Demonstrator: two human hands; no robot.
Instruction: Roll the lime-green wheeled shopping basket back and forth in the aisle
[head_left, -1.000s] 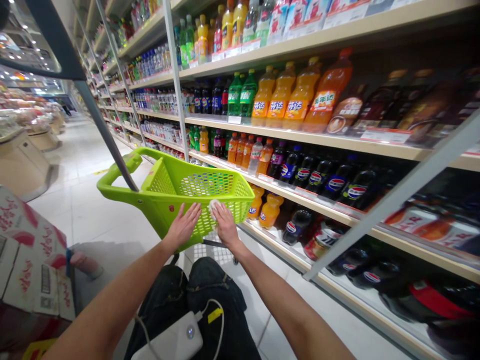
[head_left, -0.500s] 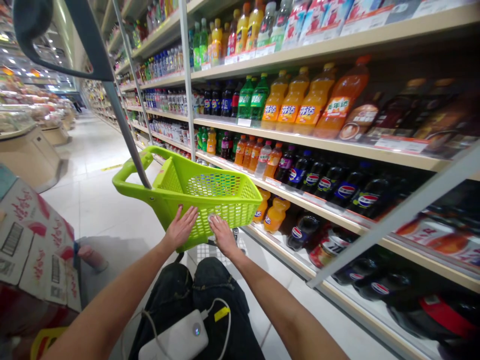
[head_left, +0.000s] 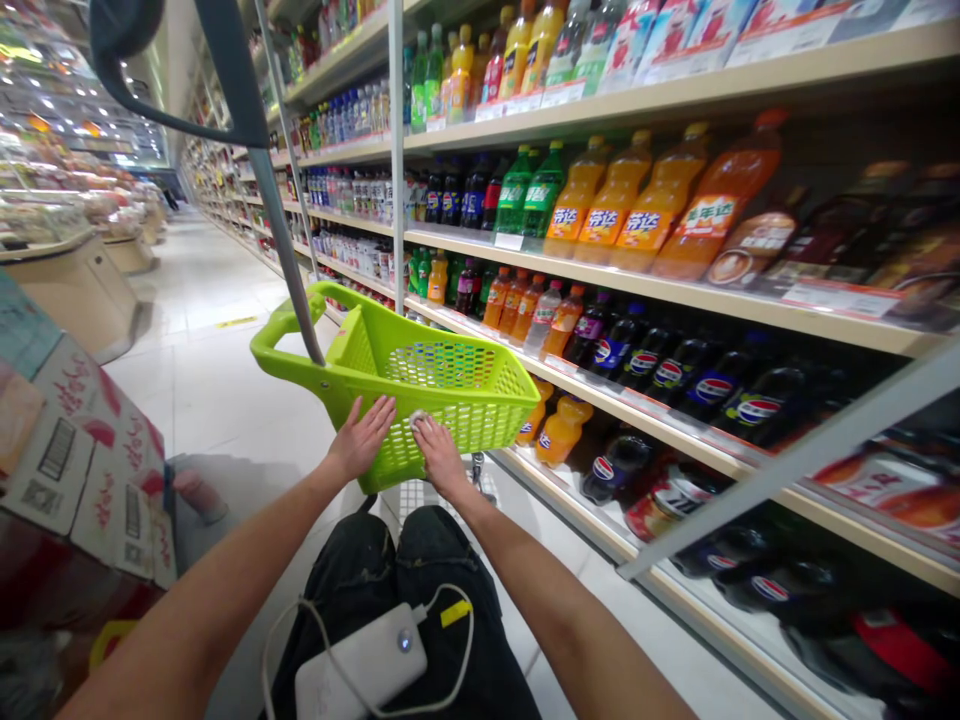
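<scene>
A lime green plastic shopping basket cart [head_left: 427, 375] stands in the aisle in front of me, its long grey handle [head_left: 281, 230] rising up to the left. My left hand [head_left: 364, 440] lies flat and open against the near wall of the basket. My right hand [head_left: 436, 452] presses a small white cloth [head_left: 417, 420] against the same wall, fingers bent over it. My knees in dark jeans [head_left: 405, 560] show below, with a white power bank [head_left: 360, 665] and its cable on my lap.
Shelves of soft drink bottles [head_left: 622, 210] run along the right, with cola bottles [head_left: 675, 365] lower down. Printed cardboard boxes [head_left: 82, 450] are stacked at the left. The tiled aisle floor [head_left: 202, 350] stretches ahead, with display counters [head_left: 67, 280] at the far left.
My right hand with the cloth has slid a little down and left along the basket wall. My left hand has stayed flat on the basket. The view has swung leftward.
</scene>
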